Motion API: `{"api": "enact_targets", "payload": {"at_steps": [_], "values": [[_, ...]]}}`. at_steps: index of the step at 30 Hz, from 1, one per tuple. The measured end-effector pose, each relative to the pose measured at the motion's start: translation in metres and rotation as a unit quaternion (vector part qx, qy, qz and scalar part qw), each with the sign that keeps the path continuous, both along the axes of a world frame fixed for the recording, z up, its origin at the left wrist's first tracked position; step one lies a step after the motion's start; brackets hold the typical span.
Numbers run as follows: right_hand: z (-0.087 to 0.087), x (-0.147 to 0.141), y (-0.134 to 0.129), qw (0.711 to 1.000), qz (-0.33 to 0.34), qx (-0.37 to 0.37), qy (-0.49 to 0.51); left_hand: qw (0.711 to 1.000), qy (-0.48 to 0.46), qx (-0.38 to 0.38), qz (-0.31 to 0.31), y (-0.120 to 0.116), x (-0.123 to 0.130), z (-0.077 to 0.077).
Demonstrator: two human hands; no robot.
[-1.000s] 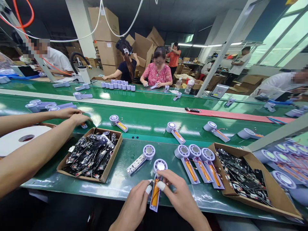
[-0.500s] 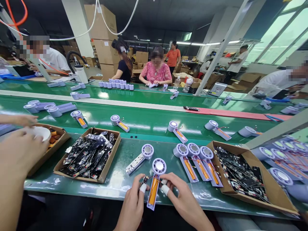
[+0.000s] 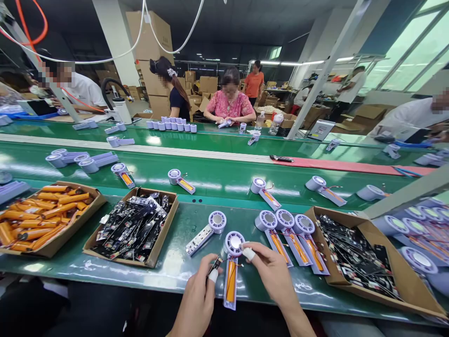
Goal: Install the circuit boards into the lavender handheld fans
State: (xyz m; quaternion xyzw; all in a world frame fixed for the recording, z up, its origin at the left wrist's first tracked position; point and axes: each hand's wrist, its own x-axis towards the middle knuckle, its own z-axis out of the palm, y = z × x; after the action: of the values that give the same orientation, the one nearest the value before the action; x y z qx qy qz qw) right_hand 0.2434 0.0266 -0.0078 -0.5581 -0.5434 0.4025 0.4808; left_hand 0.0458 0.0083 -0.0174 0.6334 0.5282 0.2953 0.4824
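Lilac fan [image 3: 234, 244] beside a loosely open right hand [image 3: 271, 276], left hand [image 3: 196, 302] pinching a small black part [image 3: 214, 265].

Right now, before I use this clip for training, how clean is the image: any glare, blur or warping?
In the head view, the wide lens curves the green conveyor belt towards the frame edges, and glare streaks across it; the windows are washed out; the right hand looks fairly sharp.
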Motion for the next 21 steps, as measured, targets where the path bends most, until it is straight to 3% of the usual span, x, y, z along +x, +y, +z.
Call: {"api": "enact_targets", "payload": {"at_steps": [3,6,10,16,21], "values": [[0.014,-0.013,0.006,0.999,0.045,-0.014,-0.026,1.0,-0.012,0.0,-0.01,0.0,0.002,0.001],[0.021,-0.023,0.005,0.989,0.101,-0.002,-0.108,0.998,-0.058,-0.01,0.032,-0.002,0.007,-0.001],[0.017,-0.027,-0.001,0.965,0.15,0.044,-0.212,0.993,-0.099,-0.012,0.061,-0.005,0.012,-0.004],[0.005,-0.027,-0.008,0.953,0.167,0.081,-0.241,0.993,-0.094,-0.061,0.043,-0.002,0.01,0.002],[0.007,-0.026,-0.013,0.938,0.177,0.095,-0.281,0.998,-0.06,0.01,0.022,0.004,0.008,0.008]]}}
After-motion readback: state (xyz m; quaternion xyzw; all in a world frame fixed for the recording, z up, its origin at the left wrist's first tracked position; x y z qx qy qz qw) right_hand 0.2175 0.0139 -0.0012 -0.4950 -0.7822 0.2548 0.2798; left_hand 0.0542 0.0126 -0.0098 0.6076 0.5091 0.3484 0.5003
